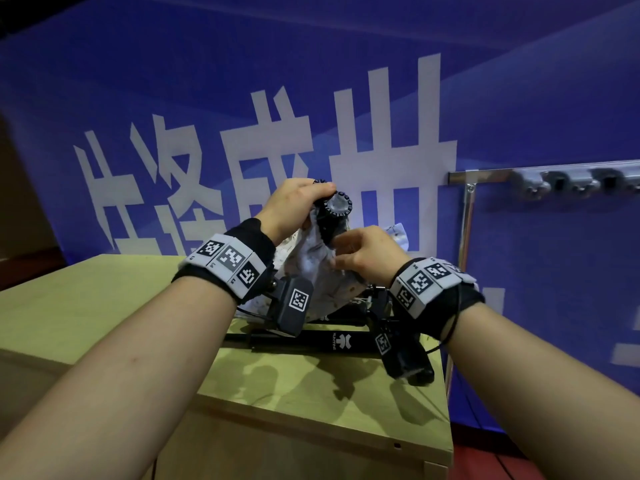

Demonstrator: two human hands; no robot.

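Black cylinder (338,204) in cloth (311,261), near upright, ribbed end up, left hand (294,206) gripping

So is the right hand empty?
No, the right hand pinches the white cloth bunched below the black ribbed knob that the left hand grips.

Left hand (291,206) gripping black knob (335,206), right hand (367,254) pinching cloth (311,265)

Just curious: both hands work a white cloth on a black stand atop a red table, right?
Not red: the head view shows a pale wooden table. The left hand and right hand work the white cloth on the black stand.
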